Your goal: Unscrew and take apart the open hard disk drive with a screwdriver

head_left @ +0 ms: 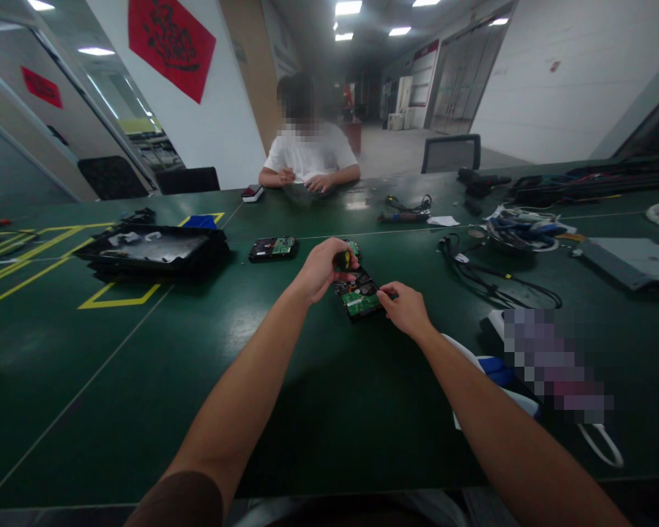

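A hard drive [362, 301] with a green circuit board facing up lies on the green table in front of me. My left hand [325, 269] is closed round the black-and-yellow handle of a screwdriver [343, 258], above the drive's far part. The screwdriver's tip is hidden. At the drive's right edge, my right hand [405, 309] is pinched with thumb and fingers on the near corner. Just beyond my left hand, a piece of another green circuit board [354, 249] shows. A second hard drive [273, 248] lies farther left.
A black tray [154, 252] stands at the left. On the right are black cables [488, 278], a bundle of wires [524, 227], a grey metal box [631, 262] and a blurred-out item [554, 366]. Across the table sits a person in a white shirt [313, 157], hands on small parts.
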Motion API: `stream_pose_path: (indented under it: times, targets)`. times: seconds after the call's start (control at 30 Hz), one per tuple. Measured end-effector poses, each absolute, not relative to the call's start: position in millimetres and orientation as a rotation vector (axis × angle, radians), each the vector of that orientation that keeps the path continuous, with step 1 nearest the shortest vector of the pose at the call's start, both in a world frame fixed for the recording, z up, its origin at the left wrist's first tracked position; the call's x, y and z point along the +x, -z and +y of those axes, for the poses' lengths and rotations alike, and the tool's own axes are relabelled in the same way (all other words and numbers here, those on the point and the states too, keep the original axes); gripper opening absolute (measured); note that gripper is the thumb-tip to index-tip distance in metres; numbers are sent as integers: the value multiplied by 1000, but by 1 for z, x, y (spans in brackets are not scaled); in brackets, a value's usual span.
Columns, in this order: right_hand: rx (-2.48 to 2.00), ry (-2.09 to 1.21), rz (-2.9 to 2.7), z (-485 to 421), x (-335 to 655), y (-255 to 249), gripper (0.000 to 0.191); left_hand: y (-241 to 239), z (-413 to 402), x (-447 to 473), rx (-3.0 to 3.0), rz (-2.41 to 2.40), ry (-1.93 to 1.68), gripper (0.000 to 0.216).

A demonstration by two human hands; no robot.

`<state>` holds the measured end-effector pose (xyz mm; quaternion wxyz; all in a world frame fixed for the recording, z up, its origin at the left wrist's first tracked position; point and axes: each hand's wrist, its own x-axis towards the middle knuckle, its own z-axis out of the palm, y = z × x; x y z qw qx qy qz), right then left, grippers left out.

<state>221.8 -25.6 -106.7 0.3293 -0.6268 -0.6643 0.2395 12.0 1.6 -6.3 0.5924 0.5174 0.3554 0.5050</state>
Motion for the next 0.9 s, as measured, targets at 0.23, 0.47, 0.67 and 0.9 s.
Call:
stream_pose_path:
  times: [0.23,0.47,0.67,0.9]
  targets:
    - [-1643,-619,-1745,-26,221,106,25,5,3,12,1496,1058,-1324,23]
    - [-1625,-620,-1729,-24,222,110,23,15,7,16,1700,1020,-1334,19]
    - [-1590,-627,-1706,-24,222,114,22,30,8,19,2148,1106,-1558,26]
    - [-1596,-602,-1718,-25,221,111,20,36,4,17,2374,1205,-1643,32]
